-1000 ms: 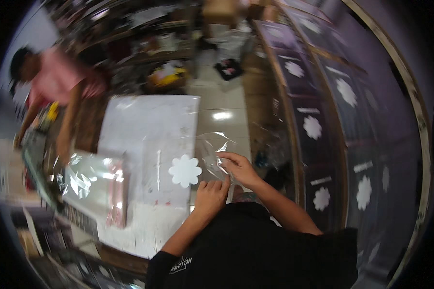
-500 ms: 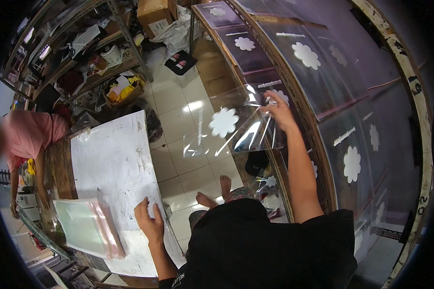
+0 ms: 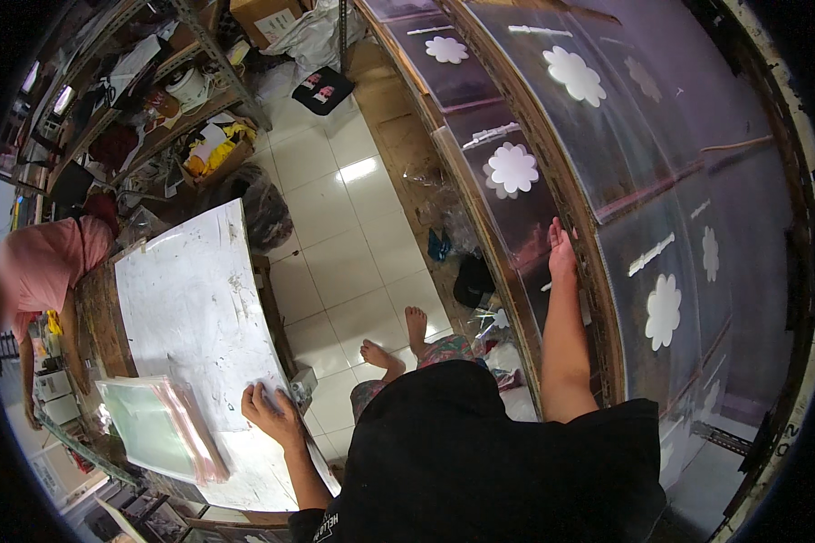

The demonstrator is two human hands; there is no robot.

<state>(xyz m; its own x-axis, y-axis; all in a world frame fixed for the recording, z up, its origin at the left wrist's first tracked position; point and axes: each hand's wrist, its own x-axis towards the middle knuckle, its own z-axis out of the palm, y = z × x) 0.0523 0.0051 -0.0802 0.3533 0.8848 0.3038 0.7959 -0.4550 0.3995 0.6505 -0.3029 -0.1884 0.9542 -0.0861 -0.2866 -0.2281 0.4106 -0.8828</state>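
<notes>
Right hand: the right hand (image 3: 561, 246) is stretched out to the rack (image 3: 598, 299) on the right, its fingers flat and released against a clear sheet (image 3: 516, 181) printed with a white flower (image 3: 512, 168).
Sheet: it lies on the sloping rack, just above the hand, one of a row of such sheets running along it.
Other sheets: more flower sheets (image 3: 661, 308) sit farther right on the rack, each with a white flower and a short white strip.
Left hand: the left hand (image 3: 272, 412) rests palm down on the table (image 3: 190, 299), fingers spread and released, holding nothing.
Table: a white, scuffed top on the person's left, well apart from the rack.
Stack: a pile of clear bags (image 3: 158, 430) with pink edges lies on the table just left of the left hand, not touching it.
Floor: pale tiles (image 3: 344, 244) between table and rack; the person's bare feet (image 3: 398, 339) stand there.
Other person: someone in a pink shirt (image 3: 36, 271) stands at the far left side of the table.
Shelves: cluttered metal shelves (image 3: 145, 100) stand beyond the table, at the upper left.
Bag: a dark bag (image 3: 474, 281) lies on the floor at the foot of the rack.
</notes>
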